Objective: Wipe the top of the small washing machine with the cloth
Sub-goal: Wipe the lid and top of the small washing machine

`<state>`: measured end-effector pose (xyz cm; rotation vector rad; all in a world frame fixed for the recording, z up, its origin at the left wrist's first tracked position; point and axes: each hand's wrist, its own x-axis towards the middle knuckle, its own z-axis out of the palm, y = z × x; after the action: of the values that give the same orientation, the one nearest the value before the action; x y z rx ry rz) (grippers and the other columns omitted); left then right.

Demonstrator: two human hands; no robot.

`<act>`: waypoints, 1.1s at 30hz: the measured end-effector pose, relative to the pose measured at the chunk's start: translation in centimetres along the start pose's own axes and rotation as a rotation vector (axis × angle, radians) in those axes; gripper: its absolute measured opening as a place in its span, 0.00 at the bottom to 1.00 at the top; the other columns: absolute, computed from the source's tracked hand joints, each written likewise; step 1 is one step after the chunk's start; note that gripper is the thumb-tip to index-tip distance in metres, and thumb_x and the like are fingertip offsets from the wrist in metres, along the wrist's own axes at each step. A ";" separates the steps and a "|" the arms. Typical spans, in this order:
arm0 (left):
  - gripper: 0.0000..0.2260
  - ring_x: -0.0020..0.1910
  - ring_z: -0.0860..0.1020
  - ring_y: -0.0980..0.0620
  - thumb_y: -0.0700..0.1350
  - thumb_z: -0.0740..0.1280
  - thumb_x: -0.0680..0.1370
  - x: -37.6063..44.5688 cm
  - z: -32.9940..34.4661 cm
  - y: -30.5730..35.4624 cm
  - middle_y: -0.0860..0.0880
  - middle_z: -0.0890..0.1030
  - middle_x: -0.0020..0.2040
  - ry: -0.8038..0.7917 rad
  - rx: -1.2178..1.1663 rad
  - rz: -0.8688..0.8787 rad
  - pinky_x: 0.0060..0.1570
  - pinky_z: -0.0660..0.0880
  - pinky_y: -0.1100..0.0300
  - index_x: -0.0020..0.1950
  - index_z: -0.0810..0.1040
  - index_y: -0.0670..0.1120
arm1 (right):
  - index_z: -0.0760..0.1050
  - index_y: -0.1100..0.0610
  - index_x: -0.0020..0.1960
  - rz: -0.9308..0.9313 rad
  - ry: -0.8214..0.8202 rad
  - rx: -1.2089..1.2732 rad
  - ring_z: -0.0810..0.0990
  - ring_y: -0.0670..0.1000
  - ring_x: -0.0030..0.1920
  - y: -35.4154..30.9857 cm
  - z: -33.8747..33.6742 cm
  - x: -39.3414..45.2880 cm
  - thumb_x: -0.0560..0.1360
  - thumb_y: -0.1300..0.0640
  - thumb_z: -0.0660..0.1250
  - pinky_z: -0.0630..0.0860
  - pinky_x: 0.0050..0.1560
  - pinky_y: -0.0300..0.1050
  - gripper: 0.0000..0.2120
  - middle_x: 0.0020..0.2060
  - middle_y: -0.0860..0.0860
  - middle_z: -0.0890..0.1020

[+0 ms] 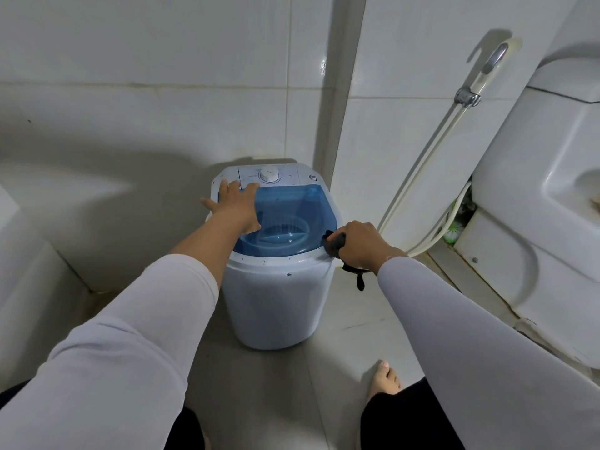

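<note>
The small washing machine (276, 287) stands upright on the tiled floor (341, 368) in the corner of the walls, at 12 o'clock from the person. Its long axis runs vertically; its top faces up, with the control dial (269, 175) at the far, 12 o'clock end and the blue see-through lid (292, 206) sloping toward the person. The body is white, slightly tapered toward the base, and the inner tub shows through the lid.

The left hand (235, 206) lies flat with fingers spread on the machine's top at its 10 o'clock edge, holding nothing. The right hand (360, 243) curls tightly around a dark cloth (332, 243), pressing it to the rim at 4 o'clock; a strip of cloth dangles below the wrist.

At 3 o'clock sit a toilet (535, 206) and a spray hose (422, 177).
</note>
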<state>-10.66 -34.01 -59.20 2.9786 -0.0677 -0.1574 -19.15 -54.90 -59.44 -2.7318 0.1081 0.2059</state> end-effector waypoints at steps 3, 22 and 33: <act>0.42 0.78 0.42 0.44 0.48 0.72 0.72 -0.1 0.0 0.0 0.44 0.49 0.78 0.001 -0.007 0.007 0.70 0.48 0.30 0.78 0.48 0.54 | 0.80 0.57 0.55 0.016 -0.047 0.035 0.70 0.43 0.31 -0.5 0.4 -0.1 0.73 0.62 0.59 0.65 0.26 0.32 0.14 0.50 0.53 0.78; 0.42 0.78 0.41 0.43 0.51 0.72 0.72 0.1 0.6 -1.6 0.44 0.49 0.78 0.049 -0.117 0.089 0.69 0.46 0.29 0.77 0.49 0.55 | 0.80 0.59 0.53 -0.167 -0.092 -0.164 0.76 0.54 0.47 -5.5 2.9 -1.7 0.73 0.63 0.59 0.75 0.50 0.44 0.13 0.51 0.57 0.81; 0.44 0.77 0.41 0.44 0.56 0.73 0.70 0.4 1.5 -2.6 0.45 0.49 0.78 0.093 -0.217 0.054 0.68 0.49 0.29 0.77 0.49 0.56 | 0.77 0.57 0.60 -0.254 -0.279 -0.240 0.78 0.57 0.52 -10.3 7.6 -3.0 0.73 0.63 0.61 0.77 0.56 0.49 0.16 0.54 0.57 0.81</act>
<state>-10.33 -31.67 -61.19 2.7604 -0.1118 -0.0184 -21.98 -42.36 -61.92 -2.8823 -0.3603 0.5541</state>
